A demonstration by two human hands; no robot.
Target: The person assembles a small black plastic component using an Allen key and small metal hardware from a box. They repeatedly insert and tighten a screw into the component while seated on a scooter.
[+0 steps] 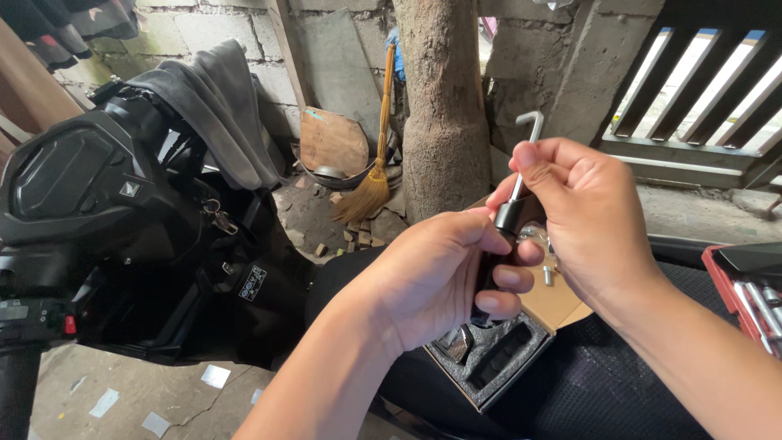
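My left hand (440, 273) is wrapped around a black cylindrical part (507, 218). My right hand (590, 216) pinches a silver L-shaped hex key (528, 138) that stands up out of the top of that black part. Both hands hover over an open cardboard box (547, 303) with a black foam insert (489, 354), which lies on a black scooter seat (586, 383). A small silver bolt (547, 275) rests on the box flap just under my right hand.
A black scooter front with handlebar and keys (98, 212) fills the left, a grey cloth (216, 102) draped over it. A straw broom (375, 175) leans by a tree trunk (444, 106). A red tool case with sockets (753, 293) sits at right.
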